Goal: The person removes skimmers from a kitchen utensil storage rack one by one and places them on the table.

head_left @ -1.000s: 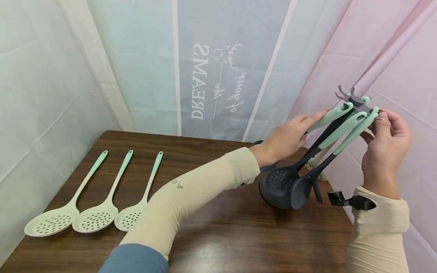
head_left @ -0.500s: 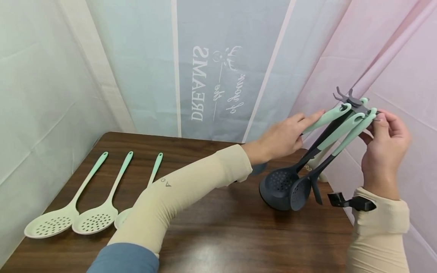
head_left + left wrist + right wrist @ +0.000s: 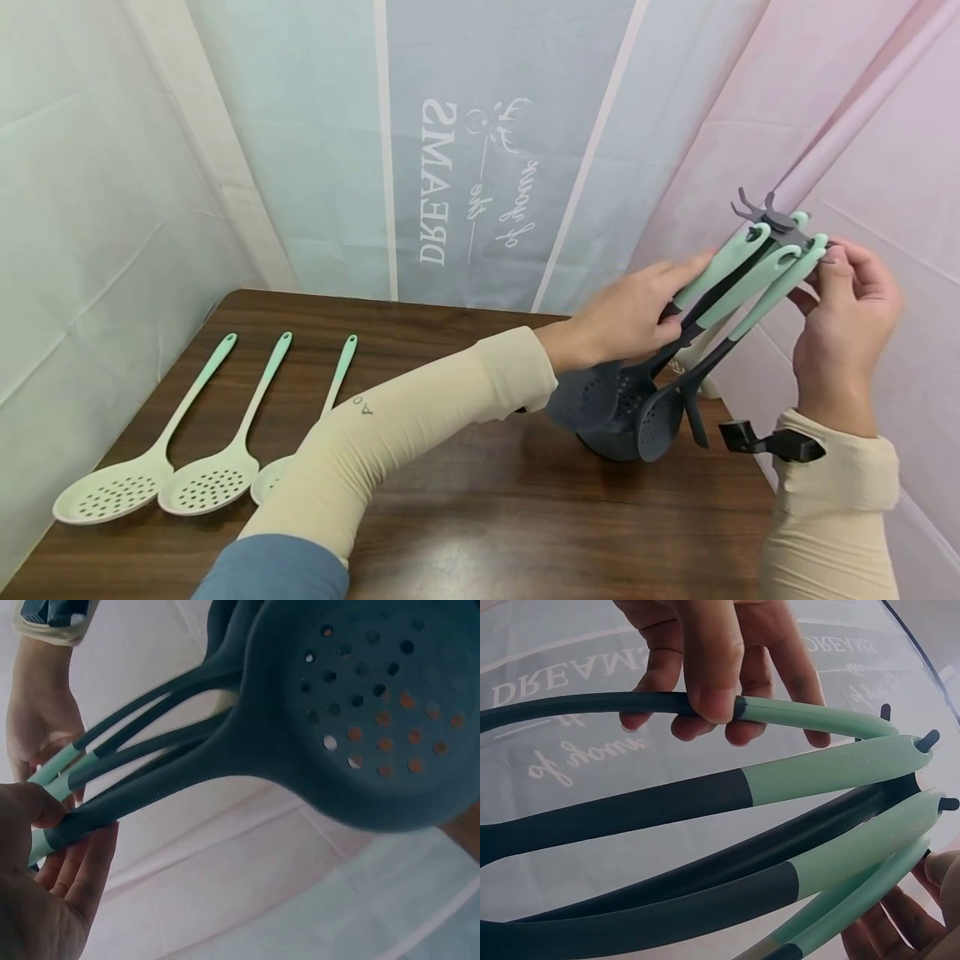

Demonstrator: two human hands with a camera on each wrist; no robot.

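Gripping the mint handle of a dark slotted spoon (image 3: 581,396), the left hand (image 3: 630,312) has thumb and fingers curled round it where mint meets grey, as the right wrist view shows close up. That spoon's perforated head hangs at about 7 o'clock from the hand, just above the wooden table (image 3: 480,500). At 3 o'clock from the left hand, the right hand (image 3: 847,321) pinches the top of the utensil rack (image 3: 772,221), where the handle ends meet the grey hooks.

Counted in the head view: three pale green slotted spoons (image 3: 161,475) lie side by side at 9 o'clock on the table, well apart from both hands. On the rack, the right wrist view shows at least four mint-and-grey handles fanned together; the exact number is unclear.

Only the left wrist view shows the holes of the spoon head from beneath. Farthest back hangs a curtain (image 3: 465,167) with mirrored lettering.
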